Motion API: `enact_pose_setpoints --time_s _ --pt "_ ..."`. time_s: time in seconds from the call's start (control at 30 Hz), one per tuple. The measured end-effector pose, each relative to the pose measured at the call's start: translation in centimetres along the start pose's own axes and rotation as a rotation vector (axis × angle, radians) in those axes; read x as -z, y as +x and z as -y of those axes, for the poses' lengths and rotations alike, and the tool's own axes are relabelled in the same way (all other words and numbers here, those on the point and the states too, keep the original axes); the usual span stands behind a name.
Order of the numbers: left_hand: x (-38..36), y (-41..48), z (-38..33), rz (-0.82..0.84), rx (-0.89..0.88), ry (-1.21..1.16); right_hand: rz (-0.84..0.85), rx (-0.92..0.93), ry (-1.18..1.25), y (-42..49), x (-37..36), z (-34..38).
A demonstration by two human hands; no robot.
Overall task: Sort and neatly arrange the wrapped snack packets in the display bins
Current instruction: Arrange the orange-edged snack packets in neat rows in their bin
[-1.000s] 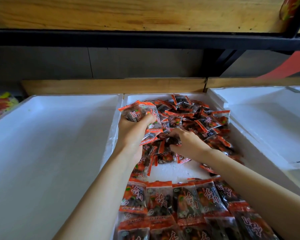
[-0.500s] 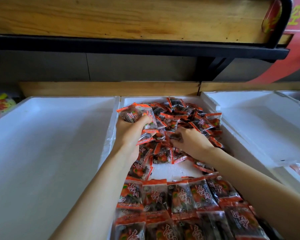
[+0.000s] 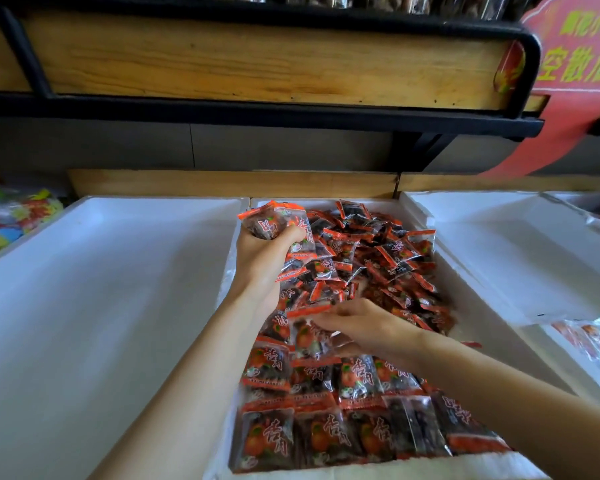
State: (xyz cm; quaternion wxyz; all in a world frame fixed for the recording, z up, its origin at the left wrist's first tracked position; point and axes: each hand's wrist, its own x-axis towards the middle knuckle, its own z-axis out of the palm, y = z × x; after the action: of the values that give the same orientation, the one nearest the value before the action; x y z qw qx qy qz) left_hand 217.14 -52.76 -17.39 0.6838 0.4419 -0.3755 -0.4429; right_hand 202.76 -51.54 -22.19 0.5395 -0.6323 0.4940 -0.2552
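- Arranged rows [image 3: 326, 427]: the snack packets at the near end of the middle bin [image 3: 326, 202] lie flat and overlapping. Their long axes run near to far, and the print stands upright to the viewer.
- Loose heap [image 3: 378, 261]: the packets at the far end of the same bin lie at mixed angles with no common axis.
- Held bundle [image 3: 278, 225]: several packets are fanned out above the far left corner of the middle bin. One lies roughly crosswise and another runs near to far.
- Left grip [image 3: 262, 261]: the fingers curl round the held bundle and the thumb lies over its top. It sits where it was half a second ago.
- Single packet [image 3: 309, 337]: it sits at the near edge of the loose heap, just beyond the arranged rows. Its long axis runs near to far and its orange seal points away. It is blurred.
- Right grip [image 3: 364, 323]: the fingers reach leftward, nearly straight, with the thumb beneath, pinching the single packet. Earlier it was buried in the loose heap; it is now nearer, over the patch of bin floor that showed before.
- Left bin [image 3: 118, 289] and right bin [image 3: 499, 258]: these white foam trays flank the middle bin.
- Wooden shelf [image 3: 257, 64] and red sign [image 3: 575, 64]: these sit above, and more of both shows than before.
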Motion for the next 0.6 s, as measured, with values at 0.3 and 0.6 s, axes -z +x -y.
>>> enact_pose_setpoints --time_s 0.3,0.6 --pt "4.2 -1.8 -1.0 -0.026 -0.116 0.019 0.038 -0.012 0.002 0.1 -6.1 0.5" --pt "5.9 -3.4 -1.2 0.000 -0.145 0.065 0.280 -0.106 -0.190 -3.1 -6.3 0.6"
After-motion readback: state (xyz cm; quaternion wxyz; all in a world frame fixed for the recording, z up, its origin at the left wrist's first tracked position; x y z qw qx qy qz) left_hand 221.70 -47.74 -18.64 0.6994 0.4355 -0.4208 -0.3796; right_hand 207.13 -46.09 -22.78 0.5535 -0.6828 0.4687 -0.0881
